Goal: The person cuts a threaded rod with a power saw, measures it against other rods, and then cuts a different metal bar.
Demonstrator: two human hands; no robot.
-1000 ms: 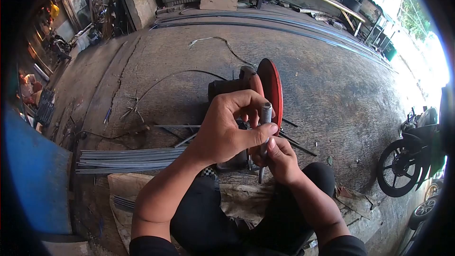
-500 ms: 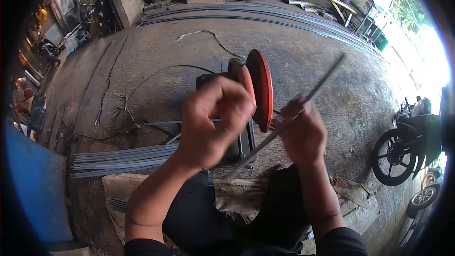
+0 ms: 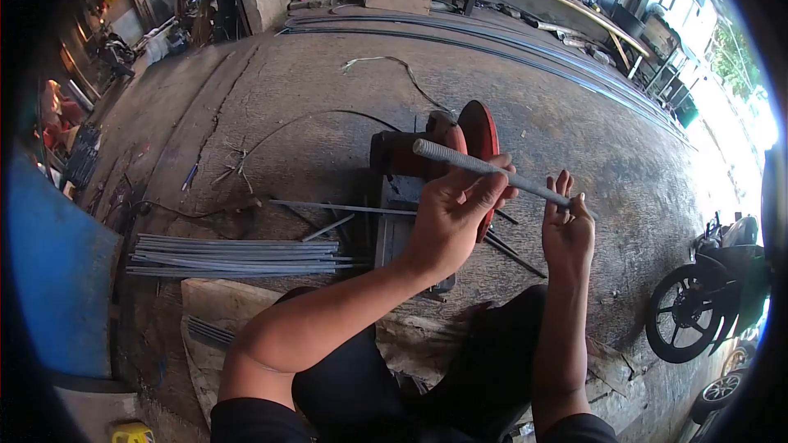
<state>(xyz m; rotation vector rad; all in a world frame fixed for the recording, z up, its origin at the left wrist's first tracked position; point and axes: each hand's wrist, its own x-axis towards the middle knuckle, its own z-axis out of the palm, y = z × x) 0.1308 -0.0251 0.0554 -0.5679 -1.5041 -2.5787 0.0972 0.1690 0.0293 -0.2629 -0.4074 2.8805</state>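
A grey metal rod (image 3: 460,159) with a threaded end is held up at the middle of the view, slanting down to the right. Around its middle the fingers of my left hand (image 3: 460,217) are closed. My right hand (image 3: 568,230) pinches the rod's far right end. Just behind the rod stands a bench machine with a dark motor (image 3: 402,154) and red round discs (image 3: 478,127), partly hidden by my left hand. On the ground to the left lies a bundle of similar grey rods (image 3: 234,256).
Long metal bars (image 3: 492,47) lie across the back. A frayed cable (image 3: 304,117) curves over the floor. A blue panel (image 3: 57,271) stands at left, a motorcycle (image 3: 685,303) at right. Brown sheeting (image 3: 222,299) lies beside my legs.
My left hand, empty earlier, has taken hold of the rod. The rod has turned, its left end now higher. My right hand has moved right and down to the rod's end.
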